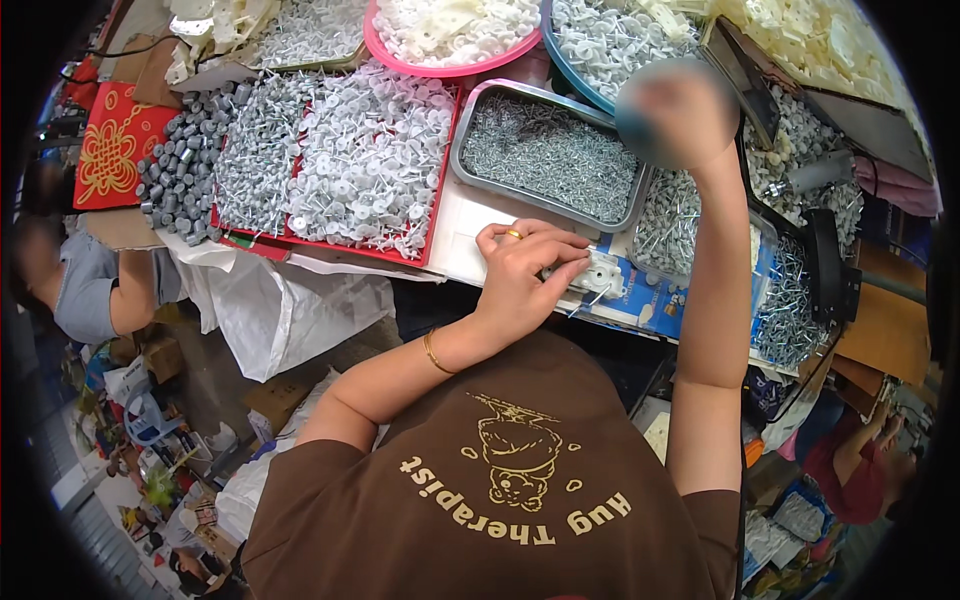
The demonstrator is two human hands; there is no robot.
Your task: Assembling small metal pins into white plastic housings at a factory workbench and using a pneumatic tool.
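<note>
My left hand (528, 270), with a ring and a bangle, rests at the table's near edge. Its bent fingers and thumb close on a small white plastic fitting (603, 277), which sticks out to the right of the fingertips. A thin metal screw or pin shows by the fitting. My right hand (680, 112) is stretched far forward, at the near right rim of a blue basin (577, 72) full of white plastic pieces with metal pins. A round blur covers that hand, so its fingers and anything in them are hidden.
A metal tray (632, 205) of small screws lies ahead of my left hand. Left of it stand a red tray (437, 215) of white capped pins and a pile of grey cylinders (190, 150). A pink basin (450, 68) is behind. Loose screws (790, 315) and an electric screwdriver (815, 178) are at right.
</note>
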